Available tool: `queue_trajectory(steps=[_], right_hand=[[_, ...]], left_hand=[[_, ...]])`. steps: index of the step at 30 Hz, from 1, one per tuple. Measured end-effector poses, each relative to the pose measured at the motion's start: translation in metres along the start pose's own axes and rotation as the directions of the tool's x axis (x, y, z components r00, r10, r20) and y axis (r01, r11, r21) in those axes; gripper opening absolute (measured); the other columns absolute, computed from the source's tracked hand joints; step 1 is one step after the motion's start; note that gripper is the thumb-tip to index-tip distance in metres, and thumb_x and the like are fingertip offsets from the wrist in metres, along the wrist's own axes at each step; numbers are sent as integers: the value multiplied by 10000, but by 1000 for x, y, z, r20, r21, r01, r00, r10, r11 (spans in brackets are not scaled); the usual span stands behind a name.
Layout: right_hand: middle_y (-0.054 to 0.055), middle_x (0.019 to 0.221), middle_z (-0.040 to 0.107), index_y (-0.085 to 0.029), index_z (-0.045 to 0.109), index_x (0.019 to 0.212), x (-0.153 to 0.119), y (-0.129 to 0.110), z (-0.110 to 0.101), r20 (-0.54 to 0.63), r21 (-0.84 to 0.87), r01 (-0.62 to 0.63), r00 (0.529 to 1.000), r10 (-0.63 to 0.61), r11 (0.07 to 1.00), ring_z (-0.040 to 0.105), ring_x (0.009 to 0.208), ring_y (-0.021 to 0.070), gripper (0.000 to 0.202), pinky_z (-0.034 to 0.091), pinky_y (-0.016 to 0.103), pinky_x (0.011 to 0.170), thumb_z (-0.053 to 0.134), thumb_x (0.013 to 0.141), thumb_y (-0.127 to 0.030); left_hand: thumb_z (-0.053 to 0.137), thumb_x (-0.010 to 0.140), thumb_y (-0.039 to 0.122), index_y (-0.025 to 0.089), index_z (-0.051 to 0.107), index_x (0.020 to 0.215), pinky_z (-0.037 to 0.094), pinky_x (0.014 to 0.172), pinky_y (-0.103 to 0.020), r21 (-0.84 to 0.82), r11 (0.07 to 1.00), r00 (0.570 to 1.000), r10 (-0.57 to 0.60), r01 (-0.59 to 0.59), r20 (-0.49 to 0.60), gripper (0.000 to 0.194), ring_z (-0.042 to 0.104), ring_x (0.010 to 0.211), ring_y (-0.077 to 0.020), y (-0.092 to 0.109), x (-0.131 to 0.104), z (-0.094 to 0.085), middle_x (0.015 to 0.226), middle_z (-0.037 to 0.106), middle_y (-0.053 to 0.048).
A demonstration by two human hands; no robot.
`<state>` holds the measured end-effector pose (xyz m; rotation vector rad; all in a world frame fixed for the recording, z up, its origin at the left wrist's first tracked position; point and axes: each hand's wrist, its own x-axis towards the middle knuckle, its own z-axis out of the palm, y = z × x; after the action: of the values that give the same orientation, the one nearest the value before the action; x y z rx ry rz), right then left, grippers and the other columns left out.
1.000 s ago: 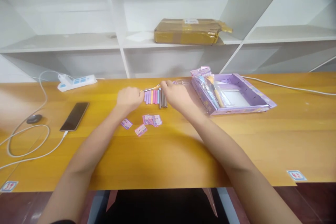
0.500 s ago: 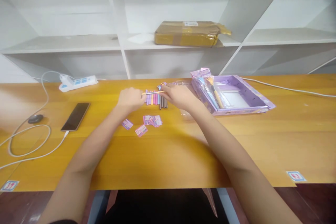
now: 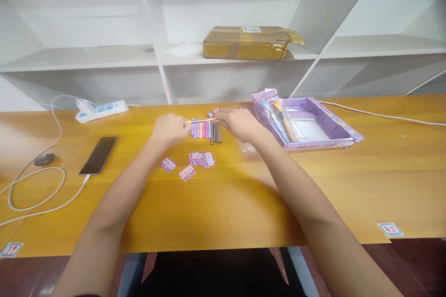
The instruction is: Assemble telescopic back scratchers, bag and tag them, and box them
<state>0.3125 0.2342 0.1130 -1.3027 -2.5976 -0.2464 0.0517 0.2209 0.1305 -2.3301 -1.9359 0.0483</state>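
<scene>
Between my two hands a thin back scratcher (image 3: pixel 199 121) with orange ends and a silver middle is held level. My left hand (image 3: pixel 170 129) is closed on its left end, and the fingers of my right hand (image 3: pixel 239 123) pinch the right end. Below it lies a row of coloured handles (image 3: pixel 200 131) in purple, orange, pink and blue, beside several dark grey tubes (image 3: pixel 216 133). Small hand-shaped heads, one blue (image 3: pixel 210 114), show just beyond. My right hand hides part of what lies behind it. Nearer me are printed cards (image 3: pixel 202 159).
To the right stands a purple tray (image 3: pixel 334 123) with bagged back scratchers (image 3: pixel 284 120) at its left side. Clear plastic (image 3: pixel 248 151) lies under my right wrist. On the left are a phone (image 3: pixel 99 155), its cable, and a power strip (image 3: pixel 101 110). A taped carton (image 3: pixel 245 44) sits on the shelf.
Both hands keep hold of the back scratcher. My left hand has shifted slightly left, and more of the silver middle shows. The whole view has moved slightly.
</scene>
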Motion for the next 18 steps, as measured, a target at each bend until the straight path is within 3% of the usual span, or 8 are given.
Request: queue_trajectory(steps=[18], right_hand=[[51,1061,798,-247,746,1157,-2,7,-2,-28,45,7,1000,-6,999,657,836,212,429,248,314,699,399,1225,-490]], left_hand=[[377,1008,434,239,864,953,468,742,-410,-35,999,1000,-5,4,-20,528,772,933,-370,-2,0,-2,938,828,-170]])
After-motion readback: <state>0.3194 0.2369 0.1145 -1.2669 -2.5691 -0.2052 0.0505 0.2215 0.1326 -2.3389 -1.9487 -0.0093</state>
